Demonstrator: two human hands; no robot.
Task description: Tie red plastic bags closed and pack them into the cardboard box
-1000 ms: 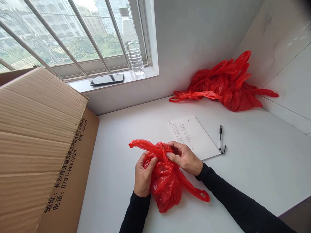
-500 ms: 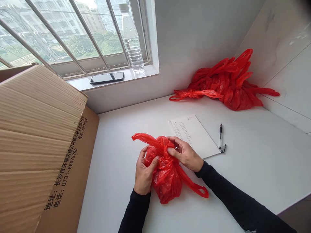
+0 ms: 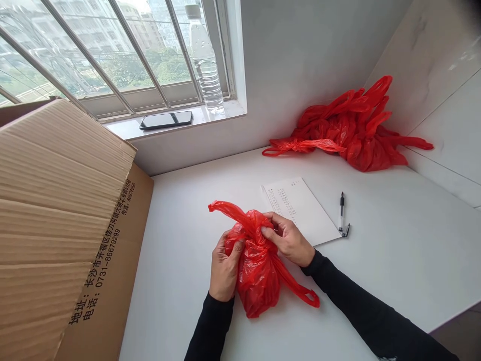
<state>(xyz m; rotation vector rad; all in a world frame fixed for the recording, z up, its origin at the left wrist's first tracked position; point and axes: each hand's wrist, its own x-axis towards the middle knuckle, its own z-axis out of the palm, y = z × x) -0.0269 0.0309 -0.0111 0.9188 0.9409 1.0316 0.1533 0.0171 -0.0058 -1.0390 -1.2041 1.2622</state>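
Note:
A red plastic bag (image 3: 259, 281), knotted round its middle, is held between both hands over the white table (image 3: 180, 230). My left hand (image 3: 225, 265) grips its left side, thumb on top near the knot. At the upper right of the knot, my right hand (image 3: 288, 238) pinches the plastic between thumb and fingers. One twisted handle sticks out to the upper left, the other trails to the lower right. What the bag contains is hidden. Just behind the right hand lies a notebook (image 3: 313, 213) with handwritten columns.
An uncapped black pen (image 3: 341, 210) and its cap lie right of the notebook. Several tied red bags (image 3: 338, 125) are heaped in the back corner. A large cardboard box (image 3: 67, 215) stands at the left. The windowsill holds a phone (image 3: 165, 120) and a water bottle (image 3: 208, 70).
The bag's upper handle has swung slightly up and right, and the bag has turned a little in my hands. Both hands keep their grip.

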